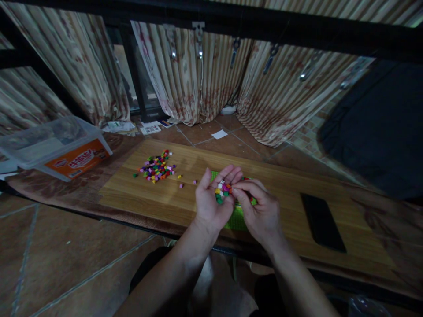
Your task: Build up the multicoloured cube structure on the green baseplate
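My left hand (211, 204) is turned palm up and cupped, carrying a small heap of coloured toy bricks (220, 192) in white, yellow, green, pink and orange. Over the edge of that palm, my right hand (259, 207) pinches thumb and forefinger together at what looks like a small orange toy brick (230, 188); the fingers partly hide it. Beneath both hands lies a bright green studded baseplate (237, 221), mostly covered by them. Some red and green bits show on it beside the right fingers.
A pile of loose toy bricks (157, 168) lies left on the wooden board (132, 193), with a few strays nearer the hands. A black phone (323, 222) rests at right. A clear plastic box (66, 147) with an orange label stands far left. Curtains (198, 75) hang behind.
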`<state>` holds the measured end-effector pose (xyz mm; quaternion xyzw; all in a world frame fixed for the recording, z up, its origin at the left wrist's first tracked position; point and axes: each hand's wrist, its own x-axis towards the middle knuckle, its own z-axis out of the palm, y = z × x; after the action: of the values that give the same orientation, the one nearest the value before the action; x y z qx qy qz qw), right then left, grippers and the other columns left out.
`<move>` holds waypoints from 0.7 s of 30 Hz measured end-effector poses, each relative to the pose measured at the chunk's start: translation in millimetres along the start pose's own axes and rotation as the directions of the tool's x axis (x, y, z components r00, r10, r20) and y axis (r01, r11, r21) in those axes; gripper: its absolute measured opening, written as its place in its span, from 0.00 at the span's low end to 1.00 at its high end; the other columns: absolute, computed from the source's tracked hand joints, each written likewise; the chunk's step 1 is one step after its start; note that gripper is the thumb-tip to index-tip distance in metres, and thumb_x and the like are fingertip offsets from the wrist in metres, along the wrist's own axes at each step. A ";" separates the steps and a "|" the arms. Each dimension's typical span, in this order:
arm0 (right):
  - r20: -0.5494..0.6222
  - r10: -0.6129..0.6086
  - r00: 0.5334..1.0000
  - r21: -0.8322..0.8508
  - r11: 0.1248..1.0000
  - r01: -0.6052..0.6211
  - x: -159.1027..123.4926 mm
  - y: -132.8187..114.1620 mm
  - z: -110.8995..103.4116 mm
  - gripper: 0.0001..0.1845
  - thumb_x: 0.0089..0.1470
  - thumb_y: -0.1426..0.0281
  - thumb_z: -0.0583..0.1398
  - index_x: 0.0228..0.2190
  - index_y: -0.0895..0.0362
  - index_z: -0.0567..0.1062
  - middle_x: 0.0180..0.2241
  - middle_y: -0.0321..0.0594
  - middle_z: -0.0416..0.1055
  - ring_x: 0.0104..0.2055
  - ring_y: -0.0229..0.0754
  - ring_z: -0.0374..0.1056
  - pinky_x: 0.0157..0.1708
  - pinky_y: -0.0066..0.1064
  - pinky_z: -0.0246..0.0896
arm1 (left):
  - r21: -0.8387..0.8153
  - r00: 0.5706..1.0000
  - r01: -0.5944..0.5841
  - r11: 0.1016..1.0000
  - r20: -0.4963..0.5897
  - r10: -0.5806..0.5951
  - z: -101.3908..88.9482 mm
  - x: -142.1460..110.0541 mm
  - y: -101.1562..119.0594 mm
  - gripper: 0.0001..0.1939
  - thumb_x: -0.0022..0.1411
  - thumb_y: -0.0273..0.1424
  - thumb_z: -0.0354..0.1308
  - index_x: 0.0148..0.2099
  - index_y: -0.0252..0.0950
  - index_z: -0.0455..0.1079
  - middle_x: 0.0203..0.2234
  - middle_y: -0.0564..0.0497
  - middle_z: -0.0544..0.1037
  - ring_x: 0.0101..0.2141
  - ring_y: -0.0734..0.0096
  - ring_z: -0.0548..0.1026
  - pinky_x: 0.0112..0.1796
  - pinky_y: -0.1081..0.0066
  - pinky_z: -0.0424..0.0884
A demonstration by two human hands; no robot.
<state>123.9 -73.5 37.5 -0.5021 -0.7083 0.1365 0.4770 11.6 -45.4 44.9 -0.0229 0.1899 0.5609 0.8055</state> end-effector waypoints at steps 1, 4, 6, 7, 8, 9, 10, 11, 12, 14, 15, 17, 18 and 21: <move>-0.048 0.037 0.998 0.017 0.999 -0.036 0.8 4.0 -1.9 0.07 0.59 0.67 0.58 0.33 0.52 0.77 0.33 0.38 0.74 0.36 0.41 0.70 0.37 0.34 0.66 | -0.006 1.000 -0.019 1.000 -0.012 0.019 -0.3 0.9 1.7 0.25 0.63 0.42 0.51 0.48 0.25 0.73 0.41 0.36 0.79 0.49 0.59 0.74 0.51 0.66 0.68; -0.150 0.134 0.980 0.063 0.990 -0.125 2.8 21.4 -7.7 0.09 0.57 0.63 0.59 0.31 0.53 0.77 0.30 0.37 0.74 0.32 0.40 0.69 0.34 0.33 0.64 | -0.020 0.995 -0.085 0.996 -0.048 0.084 -1.0 3.4 9.4 0.23 0.63 0.41 0.52 0.47 0.26 0.73 0.41 0.37 0.79 0.48 0.60 0.75 0.52 0.65 0.68; -0.123 0.188 0.974 0.065 0.981 -0.181 3.0 33.6 -10.3 0.10 0.56 0.62 0.60 0.31 0.54 0.78 0.29 0.37 0.75 0.32 0.41 0.70 0.34 0.33 0.64 | -0.017 0.990 -0.125 0.992 -0.069 0.123 -1.1 4.5 15.3 0.22 0.63 0.41 0.52 0.47 0.27 0.73 0.41 0.38 0.79 0.48 0.61 0.75 0.52 0.65 0.68; -0.092 0.204 0.975 0.059 0.978 -0.199 2.7 38.5 -10.9 0.11 0.56 0.62 0.59 0.31 0.54 0.78 0.29 0.37 0.75 0.32 0.41 0.70 0.34 0.33 0.64 | -0.013 0.987 -0.139 0.990 -0.077 0.138 -1.1 4.9 17.8 0.22 0.63 0.41 0.51 0.47 0.27 0.73 0.41 0.38 0.79 0.48 0.61 0.75 0.52 0.65 0.68; -0.062 0.210 0.976 0.049 0.977 -0.207 2.4 42.2 -11.1 0.11 0.57 0.62 0.59 0.31 0.54 0.78 0.29 0.37 0.74 0.32 0.41 0.70 0.34 0.33 0.63 | -0.008 0.985 -0.151 0.989 -0.083 0.150 -1.1 5.1 19.9 0.22 0.63 0.40 0.51 0.47 0.27 0.73 0.41 0.38 0.79 0.48 0.61 0.75 0.52 0.65 0.68; -0.028 0.205 0.978 0.031 0.978 -0.204 1.9 44.5 -10.8 0.11 0.57 0.62 0.59 0.31 0.54 0.78 0.30 0.37 0.74 0.32 0.40 0.69 0.34 0.33 0.63 | -0.005 0.984 -0.160 0.987 -0.086 0.159 -1.1 5.3 21.4 0.22 0.62 0.40 0.52 0.47 0.27 0.73 0.41 0.39 0.79 0.48 0.62 0.75 0.53 0.65 0.68; -0.003 0.190 0.982 0.006 0.982 -0.190 1.5 45.6 -10.2 0.11 0.57 0.63 0.59 0.31 0.54 0.78 0.30 0.37 0.74 0.33 0.41 0.69 0.35 0.34 0.63 | -0.003 0.983 -0.165 0.986 -0.087 0.164 -1.2 5.4 22.3 0.22 0.62 0.41 0.52 0.47 0.27 0.73 0.40 0.39 0.79 0.48 0.62 0.75 0.53 0.65 0.68; 0.011 0.167 0.986 -0.027 0.986 -0.166 1.1 45.8 -9.4 0.10 0.57 0.63 0.59 0.32 0.54 0.79 0.31 0.37 0.73 0.34 0.41 0.69 0.37 0.35 0.63 | -0.002 0.982 -0.167 0.986 -0.087 0.166 -1.4 5.4 22.8 0.22 0.62 0.41 0.52 0.47 0.27 0.73 0.40 0.39 0.80 0.48 0.62 0.75 0.53 0.65 0.68; 0.017 0.141 0.990 -0.064 0.988 -0.140 0.8 45.5 -8.4 0.10 0.57 0.64 0.59 0.32 0.53 0.79 0.32 0.38 0.73 0.36 0.42 0.69 0.39 0.36 0.62 | -0.001 0.982 -0.166 0.986 -0.087 0.165 -1.5 5.4 22.9 0.22 0.62 0.40 0.52 0.47 0.27 0.74 0.39 0.39 0.80 0.47 0.62 0.75 0.53 0.65 0.67; 0.002 0.098 0.995 -0.129 0.987 -0.097 0.1 45.1 -6.3 0.08 0.56 0.64 0.60 0.31 0.51 0.80 0.36 0.39 0.72 0.41 0.44 0.67 0.43 0.39 0.61 | 0.003 0.983 -0.164 0.987 -0.089 0.163 -1.8 5.3 22.6 0.21 0.62 0.40 0.52 0.46 0.28 0.74 0.39 0.40 0.80 0.47 0.63 0.75 0.53 0.65 0.67; -0.013 0.090 0.996 -0.150 0.984 -0.091 -0.3 45.5 -5.3 0.08 0.55 0.63 0.61 0.31 0.50 0.81 0.37 0.40 0.72 0.43 0.45 0.66 0.45 0.41 0.61 | 0.006 0.982 -0.163 0.987 -0.092 0.163 -1.9 5.2 22.4 0.21 0.62 0.40 0.52 0.46 0.28 0.74 0.39 0.40 0.80 0.47 0.63 0.75 0.53 0.65 0.67; -0.035 0.107 0.994 -0.153 0.982 -0.111 -1.3 48.1 -3.5 0.07 0.54 0.62 0.62 0.30 0.49 0.81 0.40 0.40 0.71 0.46 0.47 0.65 0.48 0.44 0.60 | 0.010 0.981 -0.165 0.986 -0.099 0.165 -2.1 5.0 22.4 0.20 0.62 0.40 0.52 0.46 0.28 0.74 0.38 0.40 0.80 0.46 0.63 0.76 0.53 0.65 0.67; -0.041 0.125 0.991 -0.140 0.982 -0.130 -1.9 50.0 -2.7 0.08 0.53 0.61 0.63 0.30 0.49 0.81 0.41 0.41 0.71 0.47 0.47 0.64 0.49 0.45 0.59 | 0.010 0.981 -0.167 0.986 -0.102 0.168 -2.1 4.9 22.7 0.20 0.62 0.39 0.52 0.46 0.28 0.74 0.38 0.40 0.80 0.46 0.63 0.76 0.52 0.65 0.68; -0.057 0.187 0.981 -0.064 0.980 -0.191 -3.2 55.7 -0.1 0.08 0.52 0.60 0.63 0.29 0.49 0.81 0.45 0.41 0.70 0.50 0.48 0.64 0.52 0.49 0.56 | 0.010 0.979 -0.174 0.985 -0.103 0.174 -2.5 4.9 23.7 0.20 0.62 0.39 0.52 0.46 0.28 0.74 0.38 0.40 0.80 0.45 0.63 0.76 0.52 0.65 0.68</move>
<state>156.5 -50.7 -1.6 -0.5867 -0.6493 0.1437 0.4621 -9.2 -32.9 45.1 -0.0349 0.2326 0.6272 0.7425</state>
